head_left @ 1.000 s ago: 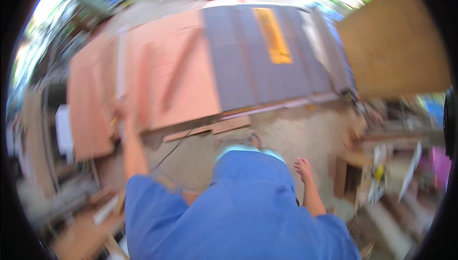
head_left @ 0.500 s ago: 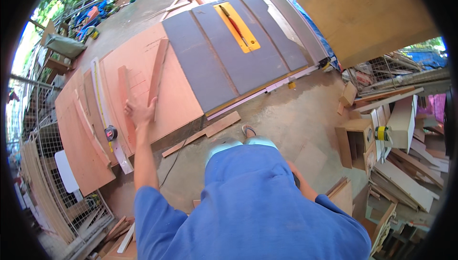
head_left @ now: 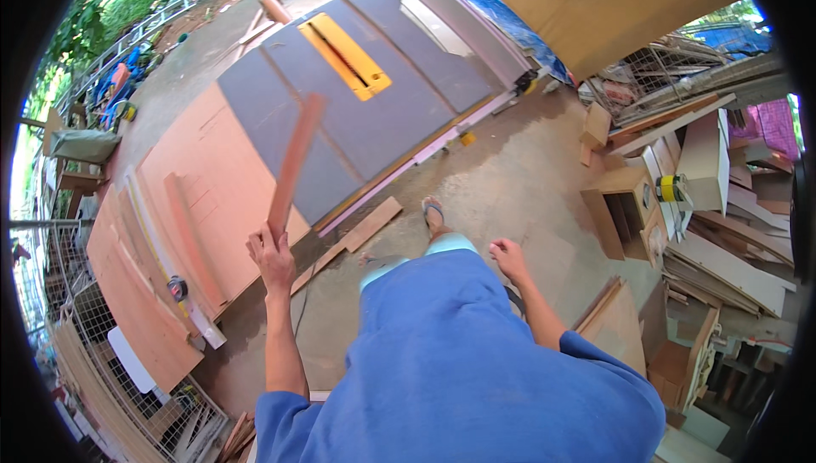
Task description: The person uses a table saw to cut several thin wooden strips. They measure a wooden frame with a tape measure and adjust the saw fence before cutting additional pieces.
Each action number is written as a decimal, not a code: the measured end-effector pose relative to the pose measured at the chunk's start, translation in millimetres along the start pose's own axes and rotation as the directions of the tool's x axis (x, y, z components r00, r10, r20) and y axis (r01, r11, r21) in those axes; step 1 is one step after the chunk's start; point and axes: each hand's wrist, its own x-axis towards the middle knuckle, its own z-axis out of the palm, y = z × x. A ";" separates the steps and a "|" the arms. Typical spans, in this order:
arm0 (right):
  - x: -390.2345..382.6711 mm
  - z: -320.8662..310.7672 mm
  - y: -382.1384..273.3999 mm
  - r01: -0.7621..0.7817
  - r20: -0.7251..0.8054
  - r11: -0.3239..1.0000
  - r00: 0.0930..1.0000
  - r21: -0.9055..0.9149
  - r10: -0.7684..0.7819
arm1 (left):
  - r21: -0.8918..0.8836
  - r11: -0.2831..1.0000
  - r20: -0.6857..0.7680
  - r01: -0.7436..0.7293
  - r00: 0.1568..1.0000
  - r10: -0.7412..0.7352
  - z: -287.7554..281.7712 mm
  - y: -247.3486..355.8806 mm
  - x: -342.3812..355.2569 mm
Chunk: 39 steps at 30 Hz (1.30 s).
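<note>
My left hand (head_left: 272, 261) is closed around the lower end of a reddish wooden strip (head_left: 297, 161). The strip points up and away, held above the near left corner of a grey table saw top (head_left: 399, 80). A yellow insert plate (head_left: 353, 63) with a dark slot is set into that top. To the left, a plywood sheet (head_left: 212, 131) adjoins the saw; a second wooden strip (head_left: 191, 229) lies on it. Off to my right side, my right hand (head_left: 508, 259) hangs with its fingers curled in, and nothing shows in it.
A tape measure (head_left: 177, 288) rests on the sheet beside a long pale strip. Boards (head_left: 374, 225) lie on the floor below the saw. At the right are a wooden box (head_left: 625, 208), a yellow-banded roll (head_left: 671, 188) and stacked offcuts. A large panel (head_left: 595, 4) stands at far right.
My left hand has picked the wooden strip up off the plywood and brought it right, over the saw's near corner. My right hand has come forward into fuller view. The view has shifted right.
</note>
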 end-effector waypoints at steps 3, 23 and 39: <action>38.0 -8.6 -43.5 0.167 -0.016 0.982 0.986 -0.086 -0.169 | 0.003 0.991 0.132 -0.136 0.982 0.134 36.1 100.6 28.0; 251.7 -180.4 -106.5 0.224 0.015 0.975 0.974 -0.005 -0.224 | 0.229 0.930 0.012 -0.289 0.956 0.294 269.9 288.8 207.0; 305.4 -68.7 -289.8 0.862 0.270 0.459 0.505 -0.217 -0.820 | -0.076 0.935 -0.305 0.347 0.885 -0.353 252.4 257.3 165.4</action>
